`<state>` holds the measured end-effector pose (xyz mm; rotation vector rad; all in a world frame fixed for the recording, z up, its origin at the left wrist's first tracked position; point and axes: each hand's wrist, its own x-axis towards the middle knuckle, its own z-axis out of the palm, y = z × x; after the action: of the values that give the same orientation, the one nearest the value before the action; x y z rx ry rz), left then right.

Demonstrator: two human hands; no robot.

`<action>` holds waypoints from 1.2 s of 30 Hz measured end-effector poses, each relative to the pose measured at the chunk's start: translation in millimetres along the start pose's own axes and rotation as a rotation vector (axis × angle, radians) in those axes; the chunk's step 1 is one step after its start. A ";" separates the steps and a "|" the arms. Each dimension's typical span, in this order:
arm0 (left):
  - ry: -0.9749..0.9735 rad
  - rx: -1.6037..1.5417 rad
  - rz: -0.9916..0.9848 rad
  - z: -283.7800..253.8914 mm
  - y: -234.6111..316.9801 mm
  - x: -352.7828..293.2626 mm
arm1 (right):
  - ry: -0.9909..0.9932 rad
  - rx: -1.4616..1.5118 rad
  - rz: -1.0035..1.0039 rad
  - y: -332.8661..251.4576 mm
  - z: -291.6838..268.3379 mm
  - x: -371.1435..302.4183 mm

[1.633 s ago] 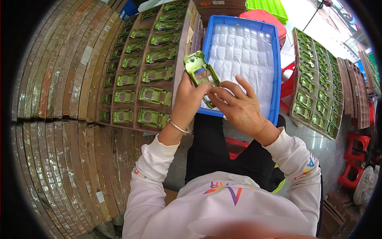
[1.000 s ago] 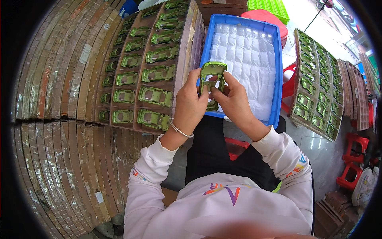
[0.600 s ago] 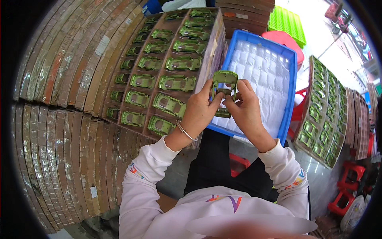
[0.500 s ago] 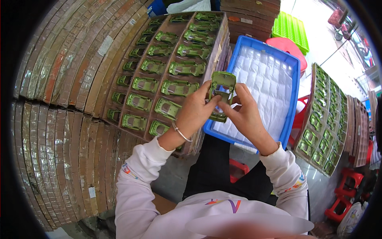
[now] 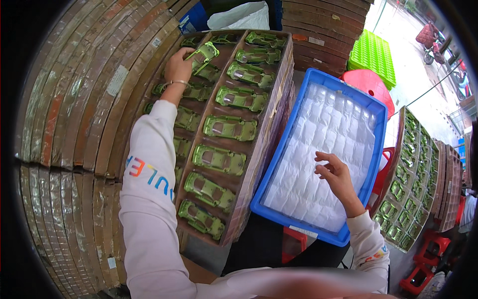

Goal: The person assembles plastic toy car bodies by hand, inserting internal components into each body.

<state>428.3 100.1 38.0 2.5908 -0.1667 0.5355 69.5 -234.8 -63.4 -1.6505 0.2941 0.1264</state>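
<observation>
My left hand reaches to the far part of a brown divided tray and grips a green toy car body, tilted above the cars there. Rows of similar green car bodies lie in the tray's compartments; my left sleeve hides some of them. Over the blue plastic crate hovers my right hand, fingers apart and loosely curved, holding nothing. White padded sheeting covers the crate's inside.
Stacked brown trays wall off the left side, and another stack stands behind. A second tray of green parts leans at right. Beyond the crate are a red stool and bright green crates; more red stools stand lower right.
Both hands held the green car body over the crate's left edge. My left hand has carried it to the far left of the tray; my right hand has let go and moved right.
</observation>
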 end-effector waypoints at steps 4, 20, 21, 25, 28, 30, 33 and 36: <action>0.031 0.265 0.180 37.8 -2.8 41.1 | 0.052 0.006 0.060 16.2 -21.0 19.8; -0.160 0.072 0.551 116.8 -18.8 93.4 | 0.259 -0.018 -0.028 58.1 -81.1 132.4; -0.197 0.068 0.545 119.0 -14.2 96.7 | 0.301 -0.003 -0.048 60.6 -89.0 140.4; -0.201 0.230 0.459 135.8 -22.5 114.1 | 0.478 -0.217 -0.098 63.1 -108.5 173.6; -0.300 0.456 0.358 143.5 -0.7 117.9 | 0.621 -0.648 -0.201 72.6 -127.6 194.5; -0.345 0.546 0.315 136.6 10.4 121.4 | 0.616 -0.670 -0.145 66.8 -130.7 201.2; -0.376 0.621 0.285 126.1 8.1 120.1 | 0.721 -0.830 -0.034 54.0 -117.5 210.0; -0.334 0.622 0.380 120.9 0.9 117.8 | 0.671 -1.069 -0.024 47.2 -113.4 217.1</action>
<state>577.3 38.3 -11.7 3.2698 -0.7149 0.3038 254.9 -375.9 -152.5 -2.7355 0.8066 -0.3670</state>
